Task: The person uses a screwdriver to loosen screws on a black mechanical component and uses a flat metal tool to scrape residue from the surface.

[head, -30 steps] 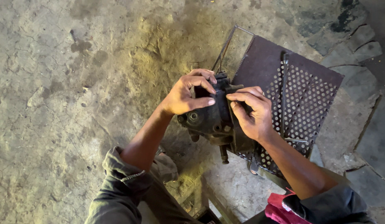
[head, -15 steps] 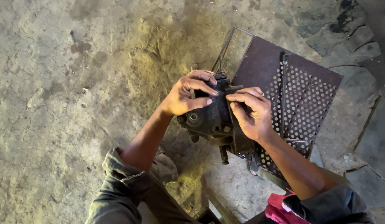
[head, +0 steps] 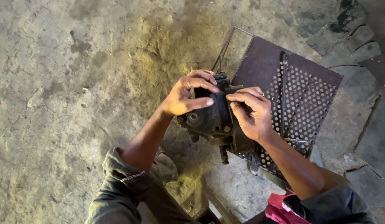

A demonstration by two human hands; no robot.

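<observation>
Centrally, both hands close on one dark, greasy metal part [head: 211, 118] — a blocky casting with bolts and a short stud pointing down; the left hand [head: 186, 97] grips it from the left, fingers curled over the top edge and thumb laid flat across the face; the right hand [head: 250, 114] clasps the right side, fingers bent over the top and pressed against the metal, a ring on one finger. Fingertips of the two hands nearly meet over the part's top. The part is held just above the floor, its right edge overlapping a rusty perforated plate [head: 302, 97]; whether it touches the plate I cannot tell. The plate lies flat, solid brown at the upper left, punched with round holes toward the right — a thin rod [head: 282, 95] lies on it, running top to bottom; a wire frame [head: 225, 45] juts out beyond its upper-left corner. Around all this spreads a cracked, stained concrete floor [head: 68, 83]; rolled olive sleeves [head: 118, 174] sit at the bottom, and a red cloth [head: 279, 209] near the right arm.
</observation>
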